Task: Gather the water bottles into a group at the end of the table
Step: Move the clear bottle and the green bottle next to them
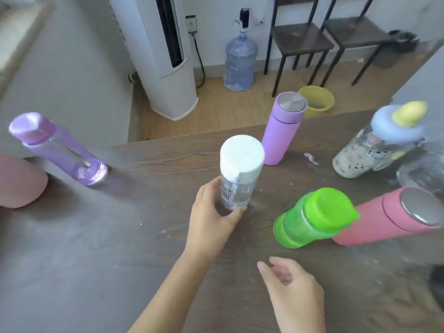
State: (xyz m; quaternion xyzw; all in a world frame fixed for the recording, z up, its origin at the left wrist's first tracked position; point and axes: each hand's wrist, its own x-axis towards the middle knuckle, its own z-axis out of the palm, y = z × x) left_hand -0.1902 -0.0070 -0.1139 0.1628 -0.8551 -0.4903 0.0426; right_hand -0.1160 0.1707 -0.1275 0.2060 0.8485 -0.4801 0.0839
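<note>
The clear bottle (236, 179) with the white lid stands up on the dark table (120, 236), in the middle. The left hand (212, 217) is wrapped around its lower part, thumb on one side and fingers on the other.

Just to the right of that hand stands the green bottle (310, 219). It touches the pink flask (394, 217) behind it. Past the clear bottle, close by, stands the purple flask (281, 133) with a silver top. Farther right is a spotted bottle (360, 152) with a blue and yellow lid. Far to the left of the hand, well apart from the others, stands the see-through purple bottle (60, 150). A pink round thing (19, 181) sits beside it at the edge.

The right hand (293, 292) is near the table, below the green bottle. Its fingers are loose and half open, and it holds nothing.
</note>
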